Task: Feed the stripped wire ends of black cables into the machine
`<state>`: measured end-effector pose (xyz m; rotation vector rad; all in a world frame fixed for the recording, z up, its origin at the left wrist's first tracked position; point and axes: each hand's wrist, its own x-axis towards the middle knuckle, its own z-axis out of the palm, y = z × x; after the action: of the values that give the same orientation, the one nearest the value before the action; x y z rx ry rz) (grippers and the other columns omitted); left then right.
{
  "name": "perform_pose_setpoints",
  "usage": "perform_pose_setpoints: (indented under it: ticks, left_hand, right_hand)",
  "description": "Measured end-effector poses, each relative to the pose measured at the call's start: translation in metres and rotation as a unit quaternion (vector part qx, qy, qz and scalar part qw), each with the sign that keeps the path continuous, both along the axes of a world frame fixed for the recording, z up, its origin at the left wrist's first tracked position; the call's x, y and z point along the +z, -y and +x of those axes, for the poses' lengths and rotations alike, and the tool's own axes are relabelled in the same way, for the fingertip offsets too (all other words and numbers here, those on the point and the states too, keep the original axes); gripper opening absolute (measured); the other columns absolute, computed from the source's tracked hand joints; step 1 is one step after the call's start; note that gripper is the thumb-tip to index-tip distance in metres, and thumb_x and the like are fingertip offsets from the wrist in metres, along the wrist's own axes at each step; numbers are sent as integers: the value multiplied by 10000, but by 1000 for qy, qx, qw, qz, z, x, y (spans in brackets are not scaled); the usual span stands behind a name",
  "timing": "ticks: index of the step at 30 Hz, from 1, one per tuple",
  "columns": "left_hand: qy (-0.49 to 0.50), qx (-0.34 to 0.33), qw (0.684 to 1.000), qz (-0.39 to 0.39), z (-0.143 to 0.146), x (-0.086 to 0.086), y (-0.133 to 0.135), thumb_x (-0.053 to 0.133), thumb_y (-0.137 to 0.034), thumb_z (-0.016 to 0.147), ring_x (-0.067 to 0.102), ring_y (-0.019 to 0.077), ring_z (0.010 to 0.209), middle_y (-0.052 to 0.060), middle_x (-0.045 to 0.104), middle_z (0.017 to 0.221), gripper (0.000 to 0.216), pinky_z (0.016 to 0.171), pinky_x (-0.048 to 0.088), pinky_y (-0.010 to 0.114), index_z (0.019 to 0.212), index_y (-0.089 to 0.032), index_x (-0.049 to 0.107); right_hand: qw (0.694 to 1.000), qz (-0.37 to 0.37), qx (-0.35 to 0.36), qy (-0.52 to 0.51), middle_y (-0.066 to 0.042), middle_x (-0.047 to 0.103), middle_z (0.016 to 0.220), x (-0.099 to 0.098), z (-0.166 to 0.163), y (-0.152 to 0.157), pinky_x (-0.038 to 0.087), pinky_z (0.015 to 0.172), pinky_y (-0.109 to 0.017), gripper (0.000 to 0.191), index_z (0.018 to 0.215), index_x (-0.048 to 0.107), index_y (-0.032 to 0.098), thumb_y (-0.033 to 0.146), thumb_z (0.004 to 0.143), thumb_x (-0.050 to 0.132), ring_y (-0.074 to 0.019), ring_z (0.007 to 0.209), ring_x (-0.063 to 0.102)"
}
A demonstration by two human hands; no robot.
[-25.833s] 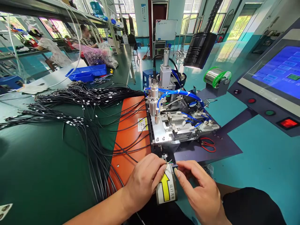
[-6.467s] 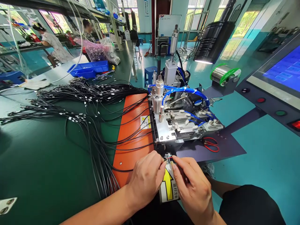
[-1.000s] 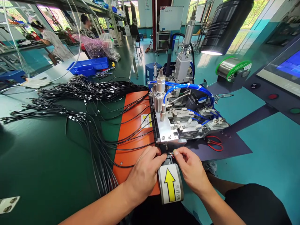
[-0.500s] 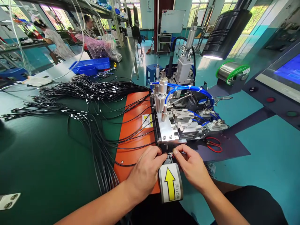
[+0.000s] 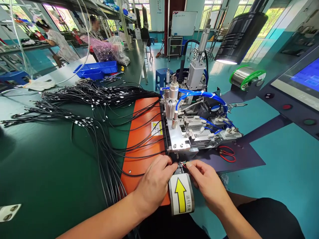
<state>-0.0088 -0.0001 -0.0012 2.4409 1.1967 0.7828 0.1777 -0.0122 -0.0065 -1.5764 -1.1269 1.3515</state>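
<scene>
At the near end of the machine [image 5: 179, 139], my left hand [image 5: 156, 182] is closed, its thumb and fingertips at the feed track. A black cable [image 5: 137, 175] runs in under it, and the gripped part is hidden. Thin coloured wire ends [image 5: 183, 163] stick out to the right of my left thumb. My right hand [image 5: 206, 181] pinches at the tips of these wires with thumb and forefinger. Just below both hands is a curved guard [image 5: 181, 196] with a yellow arrow label. Several black cables lie across the orange plate [image 5: 142, 132] into the machine's edge.
Bundles of black cables [image 5: 99, 96] lie on the green table [image 5: 50, 166]. Red-handled scissors [image 5: 227, 154] rest right of the machine. Beyond are a solder spool [image 5: 248, 77], a black lamp [image 5: 240, 38] and a control panel [image 5: 296, 99]. A blue tray [image 5: 96, 69] stands far left; two people sit behind.
My right hand has shifted slightly right, its fingertips away from the track, and more of the coloured wire ends shows. My left hand has stayed in place.
</scene>
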Motion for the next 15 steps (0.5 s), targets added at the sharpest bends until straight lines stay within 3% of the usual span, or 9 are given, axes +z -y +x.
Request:
perform_pose_setpoints:
  ticks: [6,15]
  left_hand:
    - [2,3,1000,2,0,1,0,488,-101,949,520,206,862,78,572,945,220,738,496,343,1077,-147,662]
    - [-1,1,1000,10,0,1,0,473,-110,962,520,205,861,80,580,949,221,740,498,343,1074,-148,659]
  right_hand:
    - [999,20,26,41,-1,559,687,9,-4,1,375,574,-253,367,722,605,184,506,893,571,-151,642,469]
    - [983,93,59,146,18,545,705,9,0,-4,375,580,-250,280,779,579,217,417,956,495,-151,642,482]
